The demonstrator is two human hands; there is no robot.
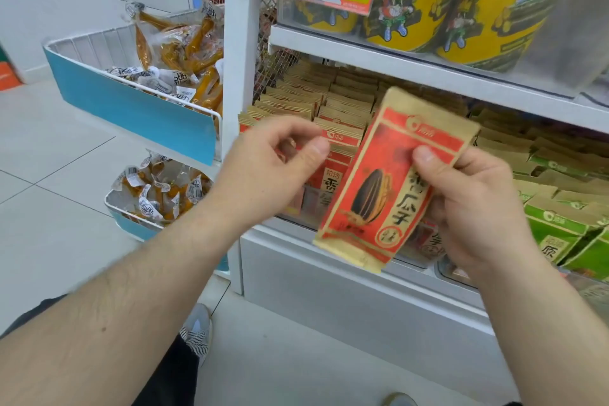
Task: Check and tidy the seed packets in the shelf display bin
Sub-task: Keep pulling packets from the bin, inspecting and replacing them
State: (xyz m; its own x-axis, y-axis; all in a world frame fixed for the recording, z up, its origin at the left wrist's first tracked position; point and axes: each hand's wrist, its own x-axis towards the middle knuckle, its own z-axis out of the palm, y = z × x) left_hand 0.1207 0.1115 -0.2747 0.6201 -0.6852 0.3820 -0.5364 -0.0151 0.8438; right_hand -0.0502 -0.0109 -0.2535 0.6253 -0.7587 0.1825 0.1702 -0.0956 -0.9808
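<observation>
While my left hand [280,161] hovers with thumb and fingers loosely curled, pinching nothing, in front of the red packets standing in the bin [329,115], my right hand [474,201] pinches one packet [392,181] by its right edge, thumb on the printed face, tilted and clear of the rows. It looks light, with a soft, crinkly paper skin over loose seeds, so I judge a hold near the stiffer sealed edge safest.

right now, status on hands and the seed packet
Right hand pinching red seed packet, lifted clear of bin. Left hand empty, hovering over red packets in bin. Nothing in the way.
</observation>
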